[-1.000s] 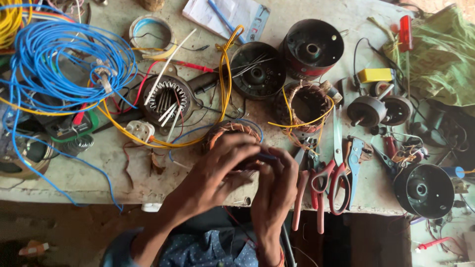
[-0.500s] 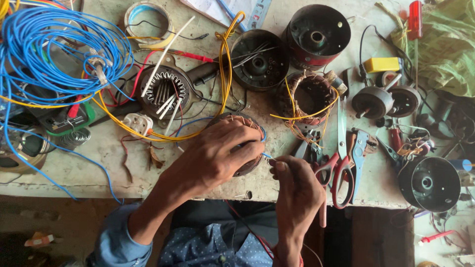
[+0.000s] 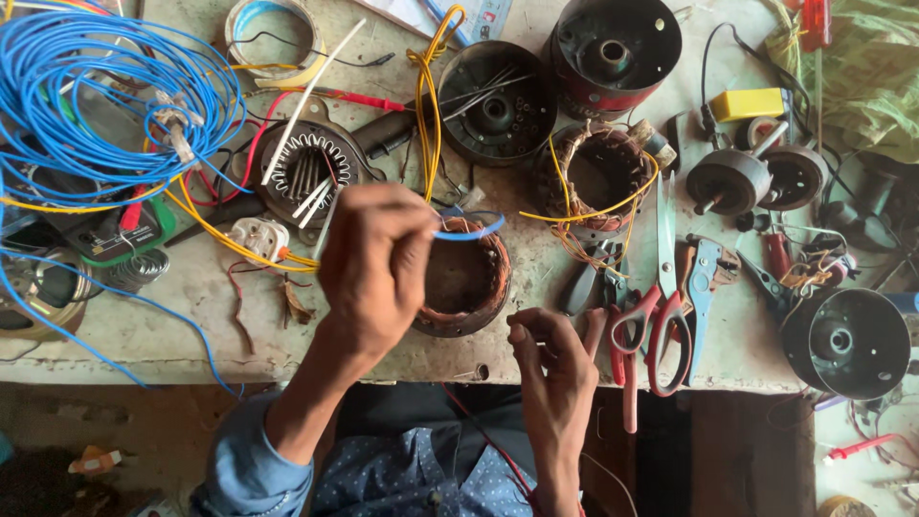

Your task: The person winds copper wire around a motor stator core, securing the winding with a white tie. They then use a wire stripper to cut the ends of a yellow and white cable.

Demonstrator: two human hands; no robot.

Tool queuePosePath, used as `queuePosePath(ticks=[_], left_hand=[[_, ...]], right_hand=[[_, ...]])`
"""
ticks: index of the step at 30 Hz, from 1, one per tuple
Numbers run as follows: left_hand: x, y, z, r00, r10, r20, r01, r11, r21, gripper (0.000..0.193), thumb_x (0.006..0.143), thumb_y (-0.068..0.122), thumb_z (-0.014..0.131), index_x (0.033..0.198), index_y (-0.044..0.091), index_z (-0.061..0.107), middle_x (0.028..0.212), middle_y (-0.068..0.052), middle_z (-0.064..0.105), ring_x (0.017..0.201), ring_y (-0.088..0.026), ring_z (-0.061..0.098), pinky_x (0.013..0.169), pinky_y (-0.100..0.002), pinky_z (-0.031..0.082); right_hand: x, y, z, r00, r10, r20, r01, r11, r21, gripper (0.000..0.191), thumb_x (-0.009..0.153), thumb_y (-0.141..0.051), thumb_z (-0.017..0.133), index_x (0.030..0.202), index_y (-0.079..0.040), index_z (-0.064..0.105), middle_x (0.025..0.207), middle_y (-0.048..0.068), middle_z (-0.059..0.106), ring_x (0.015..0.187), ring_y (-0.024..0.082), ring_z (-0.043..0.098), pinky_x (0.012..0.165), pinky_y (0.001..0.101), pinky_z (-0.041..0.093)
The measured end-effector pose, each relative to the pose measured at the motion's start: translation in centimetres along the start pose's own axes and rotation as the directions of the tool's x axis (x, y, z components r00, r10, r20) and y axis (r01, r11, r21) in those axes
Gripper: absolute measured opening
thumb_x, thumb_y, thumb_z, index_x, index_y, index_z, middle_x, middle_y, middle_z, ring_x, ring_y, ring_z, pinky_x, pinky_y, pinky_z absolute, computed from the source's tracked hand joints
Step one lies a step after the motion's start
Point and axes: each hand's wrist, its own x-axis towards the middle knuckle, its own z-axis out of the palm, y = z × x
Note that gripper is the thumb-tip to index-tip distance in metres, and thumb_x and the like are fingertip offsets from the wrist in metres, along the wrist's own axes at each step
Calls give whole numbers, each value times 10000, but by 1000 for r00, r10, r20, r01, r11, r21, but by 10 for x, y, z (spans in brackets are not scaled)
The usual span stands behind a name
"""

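My left hand (image 3: pixel 375 263) is raised over the bench and pinches a short curved piece of blue wire (image 3: pixel 471 228) above a round motor stator (image 3: pixel 466 282) with copper windings. My right hand (image 3: pixel 553 369) hovers at the bench's near edge, fingers curled together, just right of the stator; whether it pinches a fine wire cannot be told. Scissors with red handles (image 3: pixel 661 306) lie just right of that hand.
A big coil of blue wire (image 3: pixel 96 96) fills the far left. Another stator (image 3: pixel 306 172), black motor housings (image 3: pixel 496 101) (image 3: pixel 613 48) (image 3: pixel 847 340), a wound stator with yellow leads (image 3: pixel 598 177), pliers (image 3: pixel 704 287) and a tape roll (image 3: pixel 273 38) crowd the bench (image 3: pixel 191 306).
Both hands were together on the stator. My left hand has lifted with the blue wire, and my right hand has drawn back toward the bench's near edge.
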Motion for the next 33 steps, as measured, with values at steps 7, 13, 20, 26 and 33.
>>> queuePosePath(ticks=[7, 13, 20, 26, 33], left_hand=[[-1, 5, 1, 973, 145, 179, -161, 984, 78, 168, 961, -32, 721, 1093, 18, 630, 1121, -108, 620, 979, -281, 652, 847, -403, 538], [-13, 6, 3, 887, 210, 412, -253, 966, 51, 211, 894, 12, 701, 1082, 20, 605, 1097, -123, 615, 978, -304, 649, 890, -435, 544], [-27, -1, 6, 922, 92, 377, -103, 995, 8, 209, 897, -44, 686, 1078, 30, 612, 1083, -96, 619, 991, -303, 665, 892, -421, 554], [-33, 4, -2, 862, 119, 493, -125, 992, -21, 268, 843, -24, 690, 1101, 44, 658, 1094, -93, 604, 955, -271, 645, 838, -402, 543], [-36, 15, -8, 781, 145, 608, -180, 984, -3, 327, 786, 4, 704, 1106, 69, 695, 1041, -62, 569, 937, -246, 580, 813, -413, 436]], right_hand=[[-3, -8, 5, 982, -191, -13, 184, 961, -207, 224, 867, -98, 773, 1055, -1, 699, 903, 57, 744, 739, 115, 682, 724, 273, 534], [-1, 0, 10, 992, -110, -65, 100, 986, -130, 116, 907, -91, 726, 974, 3, 721, 809, 60, 738, 686, 116, 690, 681, 264, 540], [-4, 11, 8, 999, -19, -50, 15, 997, -74, 116, 913, -94, 712, 961, 10, 730, 825, 53, 761, 723, 99, 710, 700, 247, 554], [-9, 12, 7, 996, -85, -37, 81, 992, -97, 112, 916, -83, 717, 959, 20, 714, 827, 53, 743, 724, 104, 692, 717, 252, 545], [-15, 16, 17, 993, -83, -80, 81, 997, -18, 101, 919, -52, 717, 980, 28, 710, 825, 55, 709, 721, 103, 649, 673, 248, 526]])
